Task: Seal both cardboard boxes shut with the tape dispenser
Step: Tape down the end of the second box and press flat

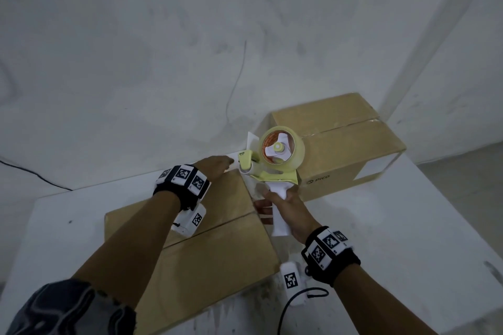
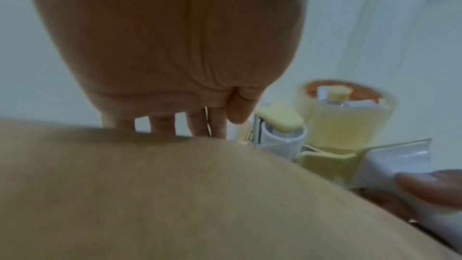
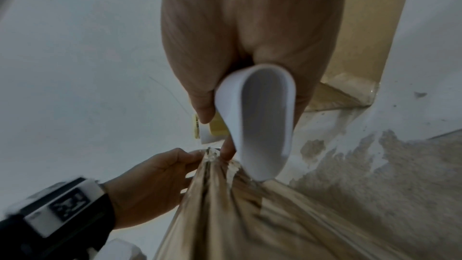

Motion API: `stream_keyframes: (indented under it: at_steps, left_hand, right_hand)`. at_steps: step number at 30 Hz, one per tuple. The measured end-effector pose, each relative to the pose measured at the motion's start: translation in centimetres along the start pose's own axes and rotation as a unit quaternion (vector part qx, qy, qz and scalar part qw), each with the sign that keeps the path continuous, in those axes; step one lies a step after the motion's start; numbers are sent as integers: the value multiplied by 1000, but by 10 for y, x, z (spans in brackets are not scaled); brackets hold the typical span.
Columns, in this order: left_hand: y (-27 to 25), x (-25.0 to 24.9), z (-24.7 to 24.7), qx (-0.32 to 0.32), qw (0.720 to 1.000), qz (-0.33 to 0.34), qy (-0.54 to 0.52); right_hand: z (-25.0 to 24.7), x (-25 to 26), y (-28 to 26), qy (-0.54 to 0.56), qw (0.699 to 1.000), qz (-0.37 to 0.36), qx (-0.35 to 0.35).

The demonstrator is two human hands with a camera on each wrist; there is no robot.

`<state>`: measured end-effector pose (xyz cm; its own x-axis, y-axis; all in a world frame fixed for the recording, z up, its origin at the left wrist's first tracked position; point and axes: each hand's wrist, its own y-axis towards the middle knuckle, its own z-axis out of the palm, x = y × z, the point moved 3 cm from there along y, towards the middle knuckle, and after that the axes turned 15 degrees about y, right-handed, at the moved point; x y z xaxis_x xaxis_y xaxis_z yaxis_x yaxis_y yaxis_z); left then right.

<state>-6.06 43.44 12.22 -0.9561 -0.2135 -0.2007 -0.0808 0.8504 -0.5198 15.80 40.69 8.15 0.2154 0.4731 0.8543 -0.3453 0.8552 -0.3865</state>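
Two brown cardboard boxes stand on a white table (image 1: 394, 226). The near box (image 1: 217, 253) has closed flaps with a centre seam, and so does the far box (image 1: 340, 149). My right hand (image 1: 275, 205) grips the white handle (image 3: 262, 122) of a yellow tape dispenser (image 1: 272, 171). The dispenser carries a clear tape roll (image 1: 280, 148) and hangs at the near box's far right corner. My left hand (image 1: 217, 166) reaches over that box's far edge beside the dispenser's front. Its fingers (image 2: 197, 124) point straight down behind the edge, tips hidden.
A white wall rises just behind the table. A dark cable (image 1: 294, 304) loops on the table by my right wrist. The table surface is scuffed and worn (image 3: 375, 165) between the boxes. The table's right edge drops to a grey floor (image 1: 462, 152).
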Motion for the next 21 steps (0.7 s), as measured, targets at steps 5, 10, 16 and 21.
stream_keyframes:
  at_steps: [5, 10, 16, 21]
  left_hand:
    - [-47, -13, 15, -22, 989, 56, 132]
    - [-61, -7, 52, -18, 974, 22, 226]
    - [-50, -8, 63, -26, 967, 7, 252]
    - [-50, -10, 64, -26, 970, 4, 242]
  right_hand:
    - [1, 5, -3, -35, 999, -13, -4]
    - [3, 4, -8, -70, 997, -7, -10]
    - [6, 8, -20, -109, 993, 28, -31]
    - [-12, -7, -27, -69, 995, 66, -26]
